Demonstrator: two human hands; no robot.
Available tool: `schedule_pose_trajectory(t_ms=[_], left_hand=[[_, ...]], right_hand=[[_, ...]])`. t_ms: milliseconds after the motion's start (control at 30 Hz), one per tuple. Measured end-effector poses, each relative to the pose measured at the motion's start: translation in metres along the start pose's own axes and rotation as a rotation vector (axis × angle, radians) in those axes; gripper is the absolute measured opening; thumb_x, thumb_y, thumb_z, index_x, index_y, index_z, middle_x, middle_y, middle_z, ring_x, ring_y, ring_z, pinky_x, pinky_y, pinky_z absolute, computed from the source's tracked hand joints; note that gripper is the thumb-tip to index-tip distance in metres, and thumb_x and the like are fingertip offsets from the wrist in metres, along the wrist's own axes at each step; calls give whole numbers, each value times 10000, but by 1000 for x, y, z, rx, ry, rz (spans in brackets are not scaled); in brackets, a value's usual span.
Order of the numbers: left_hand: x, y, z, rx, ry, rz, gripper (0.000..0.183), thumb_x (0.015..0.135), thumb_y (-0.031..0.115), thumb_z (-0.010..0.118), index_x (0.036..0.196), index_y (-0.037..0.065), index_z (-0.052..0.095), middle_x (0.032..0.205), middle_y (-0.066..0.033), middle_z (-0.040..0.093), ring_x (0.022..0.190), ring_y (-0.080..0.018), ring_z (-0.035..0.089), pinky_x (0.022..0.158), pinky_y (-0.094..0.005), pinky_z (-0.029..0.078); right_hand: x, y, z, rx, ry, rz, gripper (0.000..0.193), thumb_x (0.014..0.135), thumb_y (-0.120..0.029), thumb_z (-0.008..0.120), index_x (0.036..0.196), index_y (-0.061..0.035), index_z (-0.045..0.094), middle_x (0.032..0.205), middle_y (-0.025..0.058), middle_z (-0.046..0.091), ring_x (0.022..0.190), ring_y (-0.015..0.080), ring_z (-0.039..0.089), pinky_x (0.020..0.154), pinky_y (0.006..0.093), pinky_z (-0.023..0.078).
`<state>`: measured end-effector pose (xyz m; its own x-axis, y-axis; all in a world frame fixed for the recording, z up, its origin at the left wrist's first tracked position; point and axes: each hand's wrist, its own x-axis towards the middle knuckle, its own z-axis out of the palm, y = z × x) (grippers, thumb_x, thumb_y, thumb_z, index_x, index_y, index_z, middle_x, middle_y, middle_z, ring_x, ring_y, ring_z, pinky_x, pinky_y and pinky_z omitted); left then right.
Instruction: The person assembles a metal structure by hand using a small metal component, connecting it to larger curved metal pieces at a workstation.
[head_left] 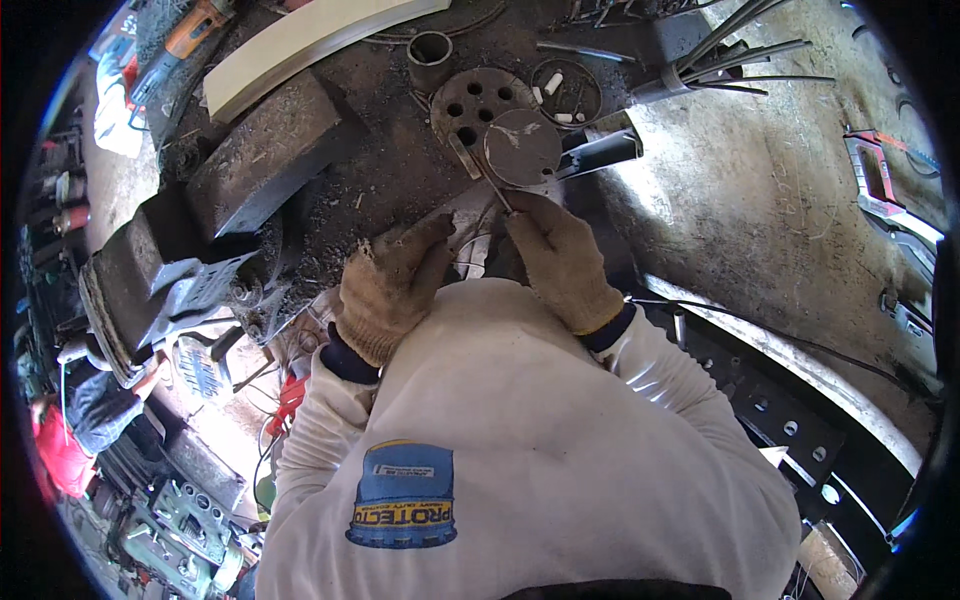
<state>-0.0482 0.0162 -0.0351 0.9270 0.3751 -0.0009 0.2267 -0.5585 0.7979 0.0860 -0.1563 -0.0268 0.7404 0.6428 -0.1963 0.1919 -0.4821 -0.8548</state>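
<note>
Both hands wear tan, dirty work gloves and are held close to my body at the bench edge. My right hand [565,265] is closed, its fingertips pinching a thin metal rod [496,188] that slants up and left toward a round metal disc [522,150]. My left hand [392,287] is curled, with thumb and fingers brought near each other; whatever it may hold is hidden. Under the disc lies a round plate with several holes [462,92]. Beside the disc is a short flat bar [464,157].
A large bench vise [165,250] stands at left, with a curved beige piece [320,45] behind. A short pipe [430,62], a dish with white chalk-like pieces [567,92] and a holder of thin rods [665,85] lie farther off. A hacksaw [870,175] is far right.
</note>
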Motion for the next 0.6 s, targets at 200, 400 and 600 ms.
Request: schedule_pose_trajectory(t_ms=[200,400,600], left_hand=[[1,6,-2,0,-6,-16,214,886,77,632,1081,36,710,934,-174,723,846,-332,716,722,-387,562],[-1,2,1,-1,-20,-28,225,899,90,636,1105,32,708,955,-171,726,859,-310,719,723,-372,556],[-2,1,1,37,-11,40,229,905,96,636,1111,21,703,992,-174,728,889,-308,721,753,-373,556]], right_hand=[[1,-15,-9,16,-84,116,318,971,-201,542,1218,-28,642,989,243,683,855,395,686,743,450,539],[-4,-1,-4,95,-85,34,347,986,-205,543,1244,16,617,822,140,680,691,158,625,638,320,505],[-9,-2,-6,25,-21,13,292,965,-196,558,1157,0,658,1035,244,687,898,407,680,779,442,537]])
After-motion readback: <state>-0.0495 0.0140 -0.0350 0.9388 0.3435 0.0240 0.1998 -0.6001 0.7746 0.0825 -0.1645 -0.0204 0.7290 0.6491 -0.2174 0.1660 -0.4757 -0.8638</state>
